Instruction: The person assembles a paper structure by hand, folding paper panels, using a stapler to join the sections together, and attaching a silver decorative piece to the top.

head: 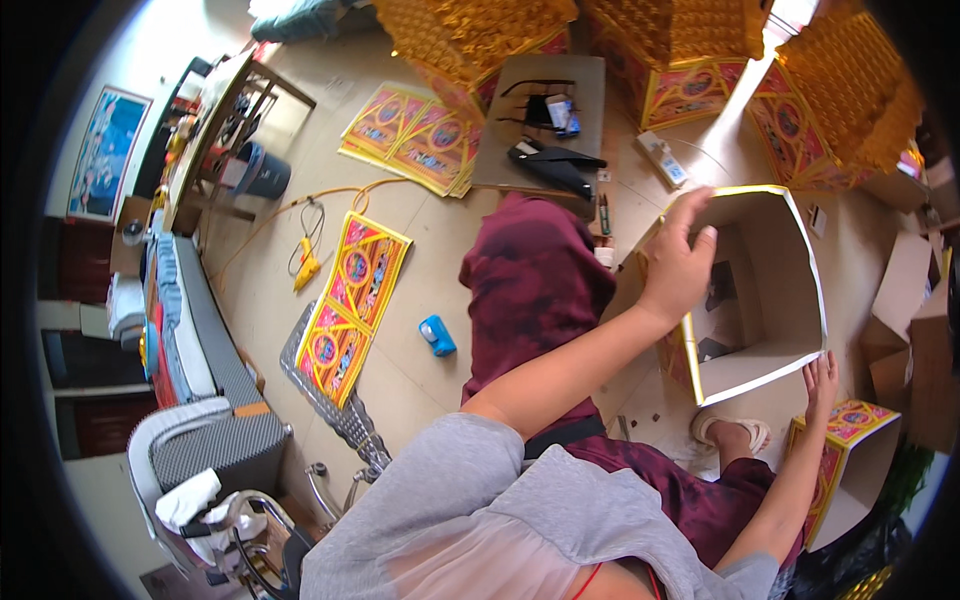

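Observation:
A large open cardboard box [780,300] with a white-edged rim and a printed yellow and red outside stands before me, its opening facing up. My left hand [679,259] is at the left side of the rim, thumb and fingers apart. At the box's lower right corner, the extended fingers of my right hand [821,382] touch the rim from outside. Dark pieces lie inside the box. A smaller printed box [862,427] is just below my right hand, its opening turned sideways.
A low board [544,157] holds sunglasses, a phone and a black item. Printed cardboard sheets [412,135] and a printed strip [356,307] lie left of it. A blue tape dispenser [436,335], a yellow glue gun [306,266] and its cord are on the floor. Gold-covered printed pieces [705,34] stand beyond.

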